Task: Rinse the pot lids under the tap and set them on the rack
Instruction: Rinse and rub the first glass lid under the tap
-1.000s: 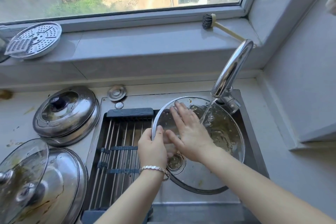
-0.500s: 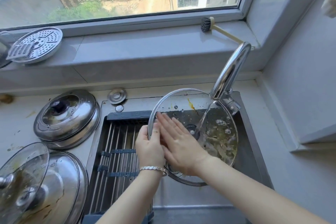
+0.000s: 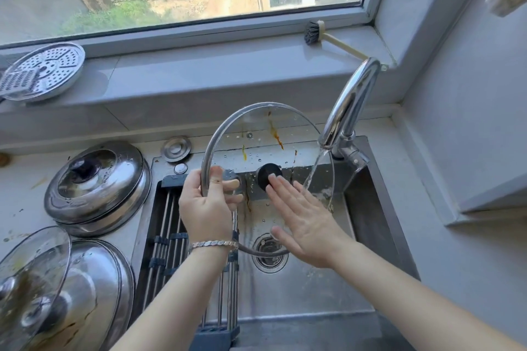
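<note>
A glass pot lid with a steel rim and black knob stands nearly upright over the sink, streaked with orange residue. My left hand grips its left rim. My right hand lies flat and open against the glass, fingers spread just below the knob. Water runs from the chrome tap onto the lid's right edge. The roll-up rack spans the sink's left half, beneath my left wrist. Dirty lids wait on the counter: a steel lid, a second steel lid and a glass lid leaning on it.
The steel sink has its drain below the held lid. A perforated steamer plate and a brush rest on the window ledge. A wall corner juts out at the right.
The lid has tipped up from nearly flat in the sink to almost upright, its knob now facing away from me. My right hand slid down the glass; the water now hits the lid's right edge.
</note>
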Tool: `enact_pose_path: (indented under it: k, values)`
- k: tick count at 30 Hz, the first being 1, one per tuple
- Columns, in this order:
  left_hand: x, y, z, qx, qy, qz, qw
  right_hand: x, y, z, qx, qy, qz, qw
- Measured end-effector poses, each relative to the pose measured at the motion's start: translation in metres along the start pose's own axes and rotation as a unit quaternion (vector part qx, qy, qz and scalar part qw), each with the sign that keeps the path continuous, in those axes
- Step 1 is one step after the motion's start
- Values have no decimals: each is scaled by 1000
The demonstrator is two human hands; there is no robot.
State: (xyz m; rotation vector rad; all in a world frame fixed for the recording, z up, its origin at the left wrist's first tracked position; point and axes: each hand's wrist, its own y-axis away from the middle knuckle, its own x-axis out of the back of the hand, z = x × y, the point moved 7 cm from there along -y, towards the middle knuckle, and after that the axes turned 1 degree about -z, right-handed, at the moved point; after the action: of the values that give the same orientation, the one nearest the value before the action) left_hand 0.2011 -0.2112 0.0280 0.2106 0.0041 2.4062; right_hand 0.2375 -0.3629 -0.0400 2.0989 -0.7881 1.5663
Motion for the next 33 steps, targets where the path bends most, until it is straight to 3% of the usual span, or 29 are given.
enact_pose_path:
  k: [3,8,12,20,23,25,27,30,33]
  values:
    - [3,7,-7,28,-21,9,999,2,-8,14,-104,-65,-42,991]
    - [0,24,-25,60,-32,12,998,17,-22,42,-213,-65,-3,975]
    - [3,18,-18,29,-72,33,996,-12,8,11,-229,-148,-110,956]
    - [1,32,-12,29,-76,38,996,8,-16,36,-277,-171,-16,945]
    - [0,29,1,-38,-85,33,995,2,-4,34,-309,-227,29,923]
    - [-3,30,11,-105,-107,25,988,-8,5,19,-340,-310,-8,888]
    - [-8,30,16,-142,-113,26,983,-14,11,-4,-341,-334,-53,877]
    - [-12,25,20,-188,-110,28,976,-12,17,-45,-271,-277,-85,918]
    - [-10,14,20,-197,-106,25,974,1,28,-51,-178,-162,-18,970]
